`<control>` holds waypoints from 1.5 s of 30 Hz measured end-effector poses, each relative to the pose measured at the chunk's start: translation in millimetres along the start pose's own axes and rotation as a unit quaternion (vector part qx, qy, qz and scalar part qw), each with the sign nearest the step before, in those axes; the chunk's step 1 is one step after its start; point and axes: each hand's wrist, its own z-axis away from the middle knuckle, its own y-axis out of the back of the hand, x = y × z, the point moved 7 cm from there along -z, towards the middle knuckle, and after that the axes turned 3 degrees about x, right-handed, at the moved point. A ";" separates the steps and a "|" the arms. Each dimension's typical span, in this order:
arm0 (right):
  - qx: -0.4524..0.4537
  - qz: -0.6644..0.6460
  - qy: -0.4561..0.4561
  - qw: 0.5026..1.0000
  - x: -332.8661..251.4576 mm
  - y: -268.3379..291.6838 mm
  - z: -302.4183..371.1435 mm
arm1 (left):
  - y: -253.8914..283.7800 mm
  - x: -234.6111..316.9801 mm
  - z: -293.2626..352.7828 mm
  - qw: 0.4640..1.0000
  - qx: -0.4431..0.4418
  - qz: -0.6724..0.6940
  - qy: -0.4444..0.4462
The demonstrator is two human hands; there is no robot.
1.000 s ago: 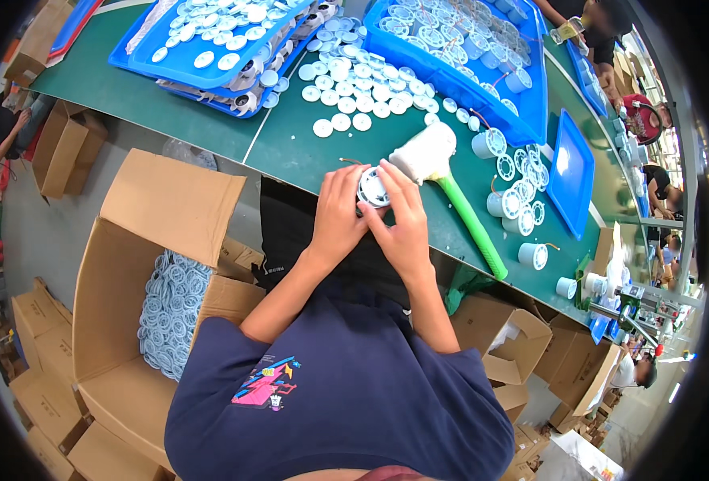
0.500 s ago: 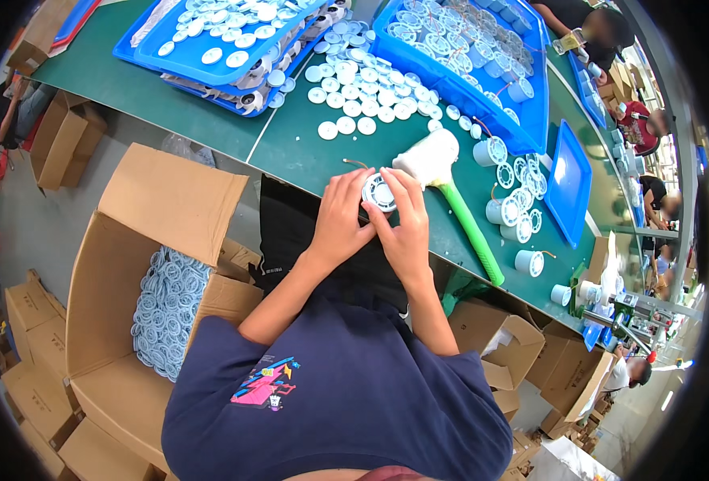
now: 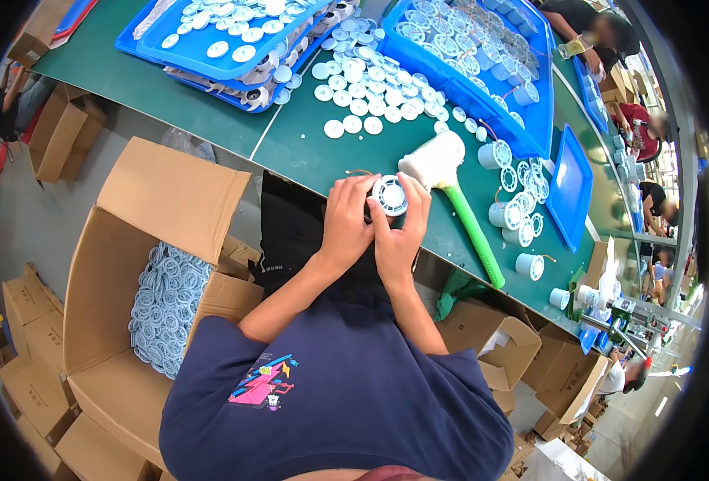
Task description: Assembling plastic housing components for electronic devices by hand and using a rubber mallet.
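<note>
Both hands, left [image 3: 346, 220] and right [image 3: 402, 232], stay closed around the white disc [image 3: 390, 195] at the tabletop [image 3: 306, 152] edge beside the mallet [image 3: 443, 172]; hardly anything has shifted, so pressing continues.

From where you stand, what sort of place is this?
Probably a small-parts assembly workshop: a long green worktable strewn with round white plastic discs, blue plastic trays of parts, and an open cardboard box of pale blue rings.
</note>
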 end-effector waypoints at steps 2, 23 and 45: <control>0.017 0.006 0.003 1.000 0.3 0.7 2.6 | -2.0 -1.6 2.3 1.000 0.004 -0.004 -0.001; -0.003 0.039 0.010 0.999 -7.3 -2.1 -10.6 | -5.8 -4.8 4.2 0.999 0.030 -0.029 -0.010; -0.148 0.044 -0.169 0.973 17.9 93.7 -63.1 | -3.8 22.1 8.1 0.999 -0.026 -0.019 0.024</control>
